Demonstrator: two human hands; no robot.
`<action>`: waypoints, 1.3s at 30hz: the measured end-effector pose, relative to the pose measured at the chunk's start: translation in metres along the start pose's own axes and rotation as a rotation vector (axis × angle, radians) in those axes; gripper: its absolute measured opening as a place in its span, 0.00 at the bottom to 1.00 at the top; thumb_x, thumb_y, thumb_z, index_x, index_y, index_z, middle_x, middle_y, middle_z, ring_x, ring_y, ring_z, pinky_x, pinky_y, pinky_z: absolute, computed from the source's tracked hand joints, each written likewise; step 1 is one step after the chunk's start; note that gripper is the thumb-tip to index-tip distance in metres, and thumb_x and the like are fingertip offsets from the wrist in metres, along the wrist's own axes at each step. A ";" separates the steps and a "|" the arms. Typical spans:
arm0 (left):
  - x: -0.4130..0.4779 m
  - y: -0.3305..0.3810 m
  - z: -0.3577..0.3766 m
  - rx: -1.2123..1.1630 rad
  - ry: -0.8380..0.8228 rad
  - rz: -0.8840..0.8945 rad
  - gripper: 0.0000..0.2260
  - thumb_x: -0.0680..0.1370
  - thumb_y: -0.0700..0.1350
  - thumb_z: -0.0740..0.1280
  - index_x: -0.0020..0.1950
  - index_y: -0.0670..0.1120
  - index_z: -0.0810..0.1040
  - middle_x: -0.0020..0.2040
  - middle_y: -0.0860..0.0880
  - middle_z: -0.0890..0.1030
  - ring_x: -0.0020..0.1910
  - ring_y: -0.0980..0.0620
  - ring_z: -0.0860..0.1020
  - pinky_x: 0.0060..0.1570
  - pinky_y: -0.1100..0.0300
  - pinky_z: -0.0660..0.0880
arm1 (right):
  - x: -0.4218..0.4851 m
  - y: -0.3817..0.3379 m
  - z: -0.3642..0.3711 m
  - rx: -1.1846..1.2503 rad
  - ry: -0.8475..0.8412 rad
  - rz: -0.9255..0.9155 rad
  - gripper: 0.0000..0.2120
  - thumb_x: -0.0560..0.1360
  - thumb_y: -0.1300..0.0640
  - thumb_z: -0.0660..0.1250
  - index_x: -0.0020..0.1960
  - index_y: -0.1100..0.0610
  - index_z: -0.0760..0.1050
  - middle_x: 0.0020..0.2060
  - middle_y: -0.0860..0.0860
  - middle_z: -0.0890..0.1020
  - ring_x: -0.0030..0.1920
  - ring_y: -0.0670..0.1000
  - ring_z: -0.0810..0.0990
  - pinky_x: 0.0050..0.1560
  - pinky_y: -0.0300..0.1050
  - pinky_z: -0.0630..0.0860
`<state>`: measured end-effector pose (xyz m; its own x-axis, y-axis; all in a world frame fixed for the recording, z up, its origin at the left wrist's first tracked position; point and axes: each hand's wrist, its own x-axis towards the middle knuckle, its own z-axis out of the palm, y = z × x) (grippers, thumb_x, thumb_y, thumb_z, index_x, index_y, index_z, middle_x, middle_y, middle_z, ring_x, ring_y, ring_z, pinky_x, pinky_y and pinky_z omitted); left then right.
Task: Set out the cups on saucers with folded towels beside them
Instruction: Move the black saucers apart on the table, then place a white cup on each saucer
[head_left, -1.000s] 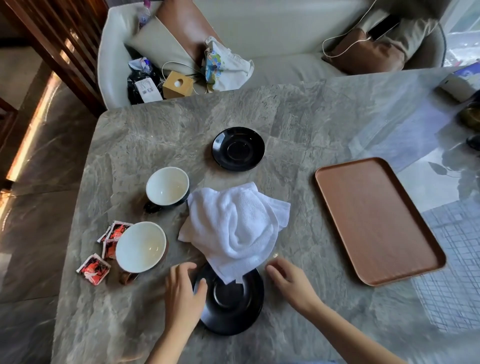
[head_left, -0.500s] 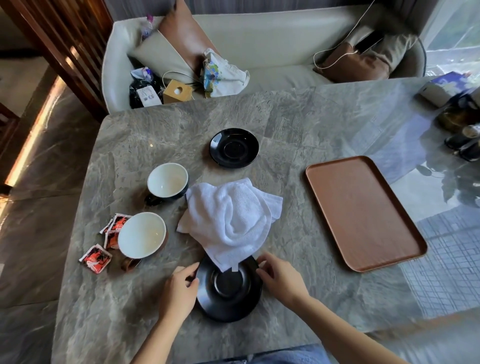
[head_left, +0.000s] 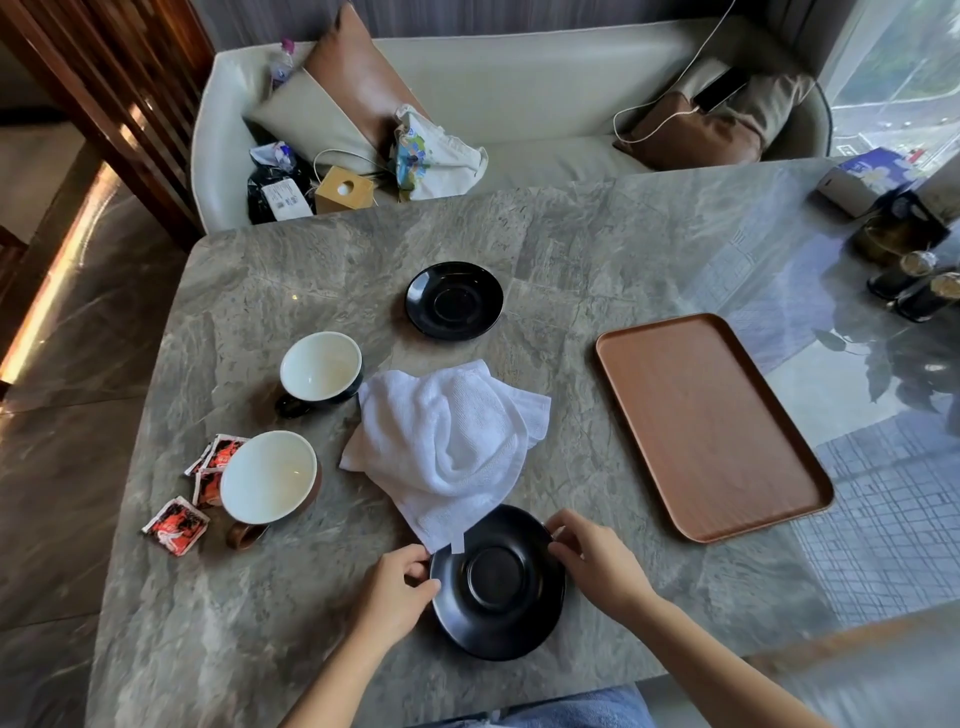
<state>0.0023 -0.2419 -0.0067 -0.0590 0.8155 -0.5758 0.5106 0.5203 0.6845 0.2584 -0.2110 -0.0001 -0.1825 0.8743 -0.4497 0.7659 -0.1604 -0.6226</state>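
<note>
While the towel (head_left: 447, 441) overlaps its far rim, each grip, left hand (head_left: 392, 592) and right hand (head_left: 597, 564), pinches the saucer (head_left: 501, 631) at opposite edges.

near saucer: grip and position altered

we record: left hand (head_left: 392, 592), a second ago laid flat over the left rim of the near saucer (head_left: 497, 631), now curled at that rim, thumb and fingers pinching it. right hand (head_left: 597, 561), then resting on the table (head_left: 597, 249) apart from the near saucer, now pinching its right rim. near saucer shifted rightward from under the towel (head_left: 447, 436); the towel corner, before reaching the well, now laps only the far-left rim.
</note>
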 end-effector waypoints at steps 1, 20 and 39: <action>0.001 -0.001 0.001 -0.014 -0.012 0.004 0.12 0.69 0.36 0.68 0.43 0.54 0.80 0.38 0.42 0.83 0.37 0.48 0.79 0.41 0.58 0.73 | -0.001 0.000 -0.001 0.018 0.000 -0.003 0.06 0.76 0.56 0.63 0.48 0.45 0.72 0.37 0.43 0.81 0.39 0.43 0.78 0.43 0.47 0.77; -0.002 -0.015 0.007 -0.212 -0.004 -0.014 0.07 0.73 0.36 0.68 0.40 0.48 0.77 0.33 0.49 0.79 0.31 0.55 0.75 0.38 0.63 0.72 | 0.005 0.001 -0.003 0.100 -0.004 0.000 0.07 0.75 0.59 0.67 0.46 0.47 0.75 0.37 0.46 0.83 0.37 0.42 0.80 0.40 0.36 0.77; 0.008 -0.060 -0.116 -0.624 0.800 -0.169 0.07 0.77 0.42 0.65 0.41 0.48 0.68 0.42 0.46 0.76 0.39 0.45 0.80 0.44 0.51 0.72 | 0.083 -0.176 0.076 0.202 -0.105 -0.471 0.09 0.75 0.60 0.64 0.53 0.48 0.74 0.43 0.40 0.80 0.43 0.43 0.79 0.45 0.38 0.77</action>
<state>-0.1281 -0.2366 -0.0006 -0.7593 0.5310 -0.3762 -0.0807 0.4968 0.8641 0.0613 -0.1452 0.0234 -0.5475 0.8239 -0.1466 0.4533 0.1448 -0.8795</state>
